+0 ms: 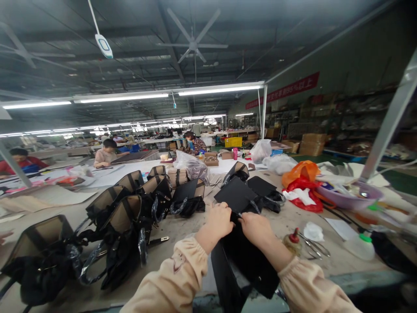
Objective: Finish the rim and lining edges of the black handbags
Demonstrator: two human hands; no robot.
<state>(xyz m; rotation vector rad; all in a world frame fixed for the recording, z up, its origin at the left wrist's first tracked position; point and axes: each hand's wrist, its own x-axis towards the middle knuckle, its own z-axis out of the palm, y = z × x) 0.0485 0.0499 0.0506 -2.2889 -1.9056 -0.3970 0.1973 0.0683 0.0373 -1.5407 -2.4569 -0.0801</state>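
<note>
My left hand [219, 222] and my right hand [257, 228] are both closed on a black bag [243, 261] that stands against the near edge of the worktable [182, 232]. The fingers curl over the bag's top edge, close together. Just beyond the hands lies a flat black bag piece [235, 194]. Both my sleeves are pale beige.
Several open black-and-tan bags [125, 213] stand in rows on the left. A glue bottle [292, 241], scissors [312, 247], a white bottle [361, 245], a purple basin [350, 198] and red-orange plastic bags [301, 180] lie on the right. Other people sit at tables behind.
</note>
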